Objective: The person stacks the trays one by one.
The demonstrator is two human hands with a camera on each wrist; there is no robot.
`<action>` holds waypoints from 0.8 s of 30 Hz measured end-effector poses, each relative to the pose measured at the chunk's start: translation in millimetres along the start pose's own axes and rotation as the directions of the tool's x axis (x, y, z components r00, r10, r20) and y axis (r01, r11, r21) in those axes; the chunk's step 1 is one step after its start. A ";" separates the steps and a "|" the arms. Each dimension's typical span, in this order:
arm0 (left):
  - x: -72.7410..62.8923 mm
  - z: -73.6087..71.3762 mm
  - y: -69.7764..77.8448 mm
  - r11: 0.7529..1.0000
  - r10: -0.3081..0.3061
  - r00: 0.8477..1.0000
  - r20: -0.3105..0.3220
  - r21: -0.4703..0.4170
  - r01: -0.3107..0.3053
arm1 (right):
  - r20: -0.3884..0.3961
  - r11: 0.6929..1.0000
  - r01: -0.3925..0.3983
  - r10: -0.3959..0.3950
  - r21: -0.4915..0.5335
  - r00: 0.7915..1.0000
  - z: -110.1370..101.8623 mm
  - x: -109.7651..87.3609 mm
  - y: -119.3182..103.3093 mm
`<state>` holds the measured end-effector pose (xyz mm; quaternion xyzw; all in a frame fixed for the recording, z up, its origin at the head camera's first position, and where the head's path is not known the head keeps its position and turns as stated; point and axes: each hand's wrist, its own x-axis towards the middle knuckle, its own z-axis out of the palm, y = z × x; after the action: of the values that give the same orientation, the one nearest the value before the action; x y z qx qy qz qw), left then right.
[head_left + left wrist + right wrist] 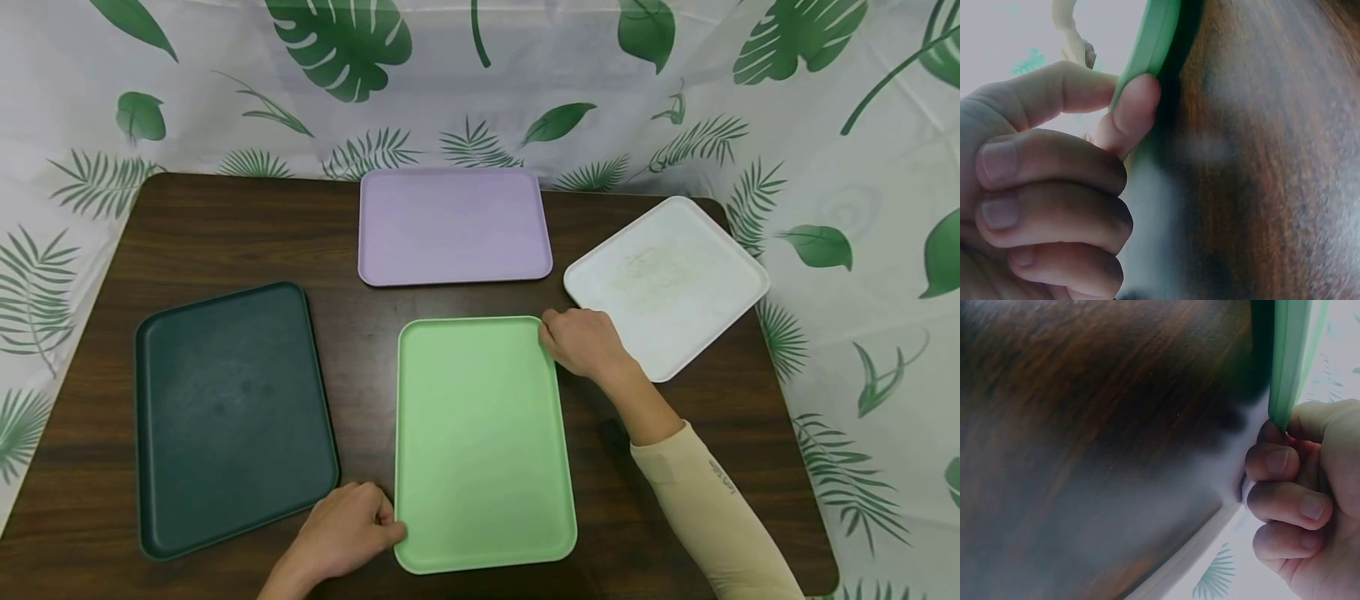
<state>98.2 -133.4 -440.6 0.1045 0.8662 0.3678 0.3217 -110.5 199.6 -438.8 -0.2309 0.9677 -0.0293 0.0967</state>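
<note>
At diagonal corners, 2 hands (345,531) (583,342) pinch green tray (483,450), right forefinger (1268,432) seemingly beneath.

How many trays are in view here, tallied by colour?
Light green tray: 1
Dark green tray: 1
Light purple tray: 1
White tray: 1
Total: 4 trays

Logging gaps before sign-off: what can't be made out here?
Green tray: middle of its underside, hidden beneath its top, head view.
Table: near edge, mostly cut off by head view's bottom edge.
Sleeve lettering: too small to read, head view.
Patterned backdrop: washed out by glare, left wrist view.
</note>
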 end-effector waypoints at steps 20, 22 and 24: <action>0.9 -2.5 2.9 1.000 -0.027 0.999 0.030 0.015 0.026 | 0.040 0.999 -0.039 0.039 0.015 0.998 4.3 1.7 -1.2; 0.9 -3.3 3.6 0.999 -0.032 0.999 0.033 0.023 0.031 | 0.039 0.999 -0.045 0.044 0.018 0.998 5.3 2.1 -0.9; 0.8 -3.9 4.1 0.999 -0.037 0.999 0.034 0.030 0.036 | 0.039 0.999 -0.050 0.049 0.020 0.998 6.2 2.4 -0.7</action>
<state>94.9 -132.4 -436.0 0.0996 0.8675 0.3474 0.3417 -111.1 197.8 -445.2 -0.2064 0.9708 -0.0324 0.1182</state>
